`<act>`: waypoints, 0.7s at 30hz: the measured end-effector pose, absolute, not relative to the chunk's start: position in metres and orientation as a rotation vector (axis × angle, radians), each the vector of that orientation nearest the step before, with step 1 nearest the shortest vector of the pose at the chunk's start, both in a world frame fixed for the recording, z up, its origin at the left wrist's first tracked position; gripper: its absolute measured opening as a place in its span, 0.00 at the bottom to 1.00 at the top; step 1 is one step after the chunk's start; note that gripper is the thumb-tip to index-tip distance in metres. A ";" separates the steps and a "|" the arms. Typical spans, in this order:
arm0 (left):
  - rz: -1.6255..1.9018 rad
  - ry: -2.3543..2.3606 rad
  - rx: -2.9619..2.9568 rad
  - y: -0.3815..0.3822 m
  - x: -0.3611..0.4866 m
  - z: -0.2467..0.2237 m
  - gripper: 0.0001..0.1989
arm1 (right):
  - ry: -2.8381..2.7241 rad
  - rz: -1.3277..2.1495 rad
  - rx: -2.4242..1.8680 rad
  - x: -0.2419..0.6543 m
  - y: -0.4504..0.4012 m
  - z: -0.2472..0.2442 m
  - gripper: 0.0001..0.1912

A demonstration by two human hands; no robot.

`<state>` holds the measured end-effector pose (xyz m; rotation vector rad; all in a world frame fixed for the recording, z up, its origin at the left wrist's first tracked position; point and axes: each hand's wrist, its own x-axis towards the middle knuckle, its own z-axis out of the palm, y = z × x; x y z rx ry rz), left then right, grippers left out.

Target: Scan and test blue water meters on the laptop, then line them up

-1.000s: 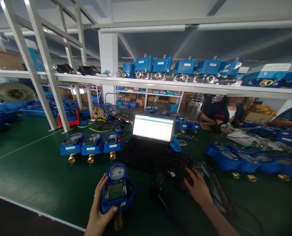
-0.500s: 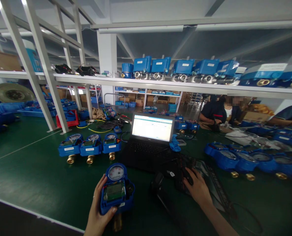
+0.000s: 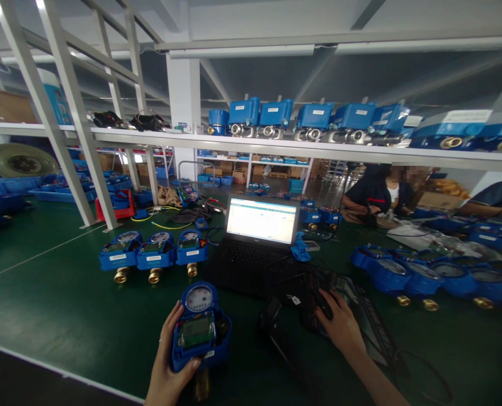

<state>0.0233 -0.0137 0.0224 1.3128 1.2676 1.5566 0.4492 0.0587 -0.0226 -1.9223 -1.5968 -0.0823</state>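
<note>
Gripped at its left side and front edge by my left hand [image 3: 170, 355] is a blue water meter [image 3: 202, 330]. Its round dial faces up, a small grey display shows below the dial, and a brass fitting juts out at the front. My right hand [image 3: 339, 324] is closed over a black computer mouse [image 3: 323, 304] on a dark patterned mat. Between the hands lies a black handheld scanner [image 3: 276, 332]. Behind them stands an open laptop [image 3: 261, 223] with a bright, mostly white screen.
Three similar meters [image 3: 153, 254] stand in a row left of the laptop. More blue meters [image 3: 428, 276] are grouped at the right. Overhead, a white shelf [image 3: 259, 141] carries blue units. Metal posts [image 3: 71, 113] rise at left. A person [image 3: 377, 192] sits across the bench.
The content on the laptop screen looks slightly different, and the small display on the meter shows a changed reading. Both hands stay practically in place.
</note>
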 end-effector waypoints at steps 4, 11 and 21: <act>1.549 1.263 1.310 -0.015 0.025 0.024 0.36 | -1.599 -0.085 -1.913 0.451 0.059 -0.025 0.26; 1.533 1.243 1.420 -0.010 0.015 0.014 0.35 | -1.614 -0.080 -1.862 0.451 0.061 -0.027 0.25; 1.586 1.249 1.485 -0.003 0.015 0.004 0.41 | -1.657 0.142 -1.759 0.374 0.012 0.021 0.25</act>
